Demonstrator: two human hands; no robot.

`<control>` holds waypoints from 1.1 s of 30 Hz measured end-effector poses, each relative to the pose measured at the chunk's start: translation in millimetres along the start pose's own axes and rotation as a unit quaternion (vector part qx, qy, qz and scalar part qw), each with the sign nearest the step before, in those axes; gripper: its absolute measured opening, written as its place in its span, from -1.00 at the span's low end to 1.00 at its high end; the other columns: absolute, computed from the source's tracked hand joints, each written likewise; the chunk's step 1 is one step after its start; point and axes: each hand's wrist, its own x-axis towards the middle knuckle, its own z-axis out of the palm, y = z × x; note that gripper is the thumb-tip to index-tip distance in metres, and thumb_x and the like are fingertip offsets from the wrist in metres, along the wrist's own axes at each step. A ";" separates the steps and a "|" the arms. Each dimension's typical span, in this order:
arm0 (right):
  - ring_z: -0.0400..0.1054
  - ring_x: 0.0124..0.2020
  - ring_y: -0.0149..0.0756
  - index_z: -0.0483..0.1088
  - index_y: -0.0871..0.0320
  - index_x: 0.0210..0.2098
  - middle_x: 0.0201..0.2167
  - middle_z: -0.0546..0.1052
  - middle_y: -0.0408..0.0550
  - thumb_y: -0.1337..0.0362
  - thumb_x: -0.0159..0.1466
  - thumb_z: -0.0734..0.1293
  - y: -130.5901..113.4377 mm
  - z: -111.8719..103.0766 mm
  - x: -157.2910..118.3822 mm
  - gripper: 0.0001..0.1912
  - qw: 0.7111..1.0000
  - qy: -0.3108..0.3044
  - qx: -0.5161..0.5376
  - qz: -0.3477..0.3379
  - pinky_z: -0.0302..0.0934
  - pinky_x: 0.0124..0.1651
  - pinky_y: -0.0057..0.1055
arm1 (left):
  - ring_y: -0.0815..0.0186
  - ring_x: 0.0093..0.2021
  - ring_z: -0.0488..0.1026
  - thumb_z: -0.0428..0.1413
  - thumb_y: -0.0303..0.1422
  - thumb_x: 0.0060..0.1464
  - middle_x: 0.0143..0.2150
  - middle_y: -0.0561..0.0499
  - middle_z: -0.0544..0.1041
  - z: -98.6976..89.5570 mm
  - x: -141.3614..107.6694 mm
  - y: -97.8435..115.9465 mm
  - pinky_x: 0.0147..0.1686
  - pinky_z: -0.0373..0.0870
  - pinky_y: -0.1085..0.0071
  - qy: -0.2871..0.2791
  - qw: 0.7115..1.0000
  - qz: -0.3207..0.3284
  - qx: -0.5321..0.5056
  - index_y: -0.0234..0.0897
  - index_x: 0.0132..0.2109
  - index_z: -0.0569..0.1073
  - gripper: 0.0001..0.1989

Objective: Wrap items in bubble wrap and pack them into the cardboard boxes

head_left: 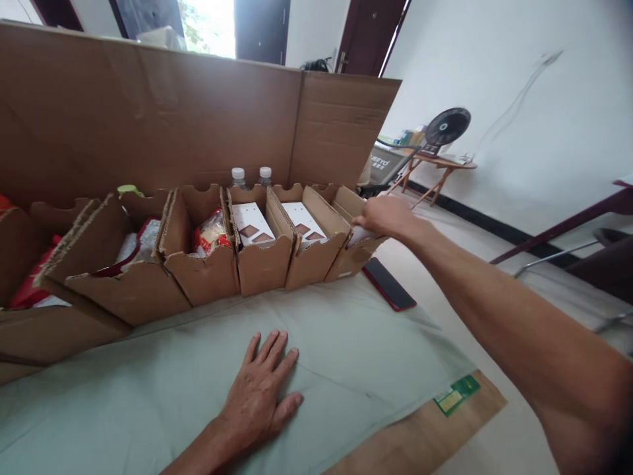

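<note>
Resting palm-down on the pale green cloth (346,356) with the left hand (262,392), fingers spread, gripping nothing. Laid bare at the cloth's right corner: wooden tabletop (400,442) bearing a green-and-yellow sticker (457,394). Lying near the bins' right end: a red-edged black slab (389,284). Reaching out with the right hand (383,214) to the rightmost cardboard bin (353,260), fingers bent at its right side, near a white item (360,235) inside; impossible to tell how tightly closed or on what. Lined up leftward from there: two more bins (309,264), each holding a white box (251,219) with brown patterning, then one with a red-and-clear packet (212,236). Set behind the bins: two white-capped bottles (239,175), then a tall cardboard panel (198,112). Farther back, right: a black fan (448,126) on a small wooden table (445,163).
</note>
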 end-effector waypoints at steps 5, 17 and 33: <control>0.52 -0.20 -0.09 0.56 0.14 -0.36 -0.38 0.59 0.10 0.11 0.43 0.21 2.4 -63.5 -83.1 -0.61 0.972 0.218 0.059 0.070 0.33 -0.06 -0.18 | -0.11 0.50 0.13 0.06 0.01 0.30 0.50 -0.30 0.18 9.0 -2.3 -6.7 0.37 0.18 -0.23 0.060 0.995 -0.027 -0.073 -0.19 0.43 0.25 -0.33; 0.53 -0.40 -0.29 0.59 0.13 0.04 -0.33 0.68 -0.07 0.22 0.21 0.36 -109.7 62.6 -255.1 -0.58 0.811 -0.250 0.515 -0.117 0.39 -0.30 -0.41 | -0.12 0.47 0.14 0.13 -0.26 0.27 0.48 -0.26 0.20 -42.2 -71.1 9.8 0.37 0.14 -0.22 0.292 0.954 -0.058 -0.041 -0.14 0.47 0.12 -0.31; 0.51 -0.27 -0.12 0.58 0.13 -0.43 -0.42 0.63 0.04 0.19 0.34 0.29 -96.4 -31.6 5.2 -0.70 0.984 -0.071 0.059 -0.152 0.31 -0.18 -0.24 | -0.10 0.24 0.41 0.10 -0.26 0.32 0.30 -0.32 0.41 -17.6 -100.4 -8.0 0.10 0.46 -0.11 0.320 0.929 -0.182 -0.031 -0.26 0.15 0.47 -0.67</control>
